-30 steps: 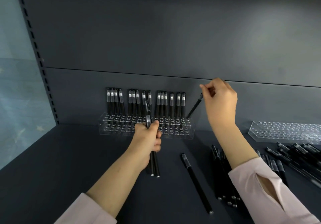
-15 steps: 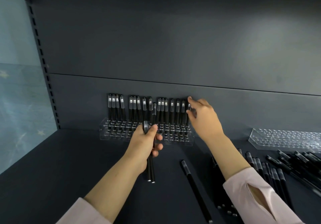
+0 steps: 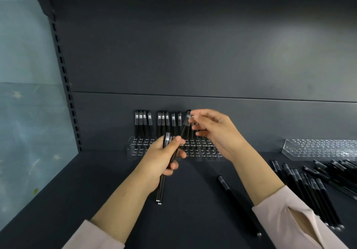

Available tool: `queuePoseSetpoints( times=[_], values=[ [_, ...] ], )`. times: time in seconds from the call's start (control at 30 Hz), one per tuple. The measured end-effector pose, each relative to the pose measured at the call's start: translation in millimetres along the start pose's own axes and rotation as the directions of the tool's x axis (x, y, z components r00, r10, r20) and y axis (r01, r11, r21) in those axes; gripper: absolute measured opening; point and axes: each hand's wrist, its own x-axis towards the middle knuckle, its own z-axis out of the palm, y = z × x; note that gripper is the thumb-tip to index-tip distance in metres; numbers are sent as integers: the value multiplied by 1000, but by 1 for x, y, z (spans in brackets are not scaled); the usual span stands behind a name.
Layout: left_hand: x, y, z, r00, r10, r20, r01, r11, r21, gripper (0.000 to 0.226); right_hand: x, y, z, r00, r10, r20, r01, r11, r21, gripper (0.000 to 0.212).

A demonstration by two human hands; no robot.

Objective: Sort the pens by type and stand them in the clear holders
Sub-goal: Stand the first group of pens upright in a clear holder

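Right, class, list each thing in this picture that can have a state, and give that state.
Left hand, grips a pen bundle.
Right hand, pinches the slanted pen at its top.
Left clear holder, partly filled, pens upright.
Right clear holder, no pens standing.
Loose pens, lying flat.
Single pen, lying flat, apart.

Dark shelf (image 3: 96,190), two clear holders (image 3: 193,152) (image 3: 318,149), loose pen (image 3: 237,202), pen pile (image 3: 316,187)

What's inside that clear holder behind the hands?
Black pens with clear caps stand upright in the back holes of the clear holder. The left hand and right hand hide its middle and right part.
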Motion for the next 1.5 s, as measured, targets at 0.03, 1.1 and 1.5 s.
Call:
queuePoseSetpoints(
  times=[0.03,1.1,1.5],
  values=[
    [-1,1,-8,1000,5,19,-6,1000,6,25,-1,1,9,1000,8,-13,-8,1000,26,18],
    [17,9,-136,960,-102,-263,-46,865,-501,20,44,48,171,779,-601,-179,337,642,-689,18],
    [17,5,-135,966,-134,-223,14,883,-469,8,41,60,165,829,-555,66,334,398,-854,47]
  ],
)
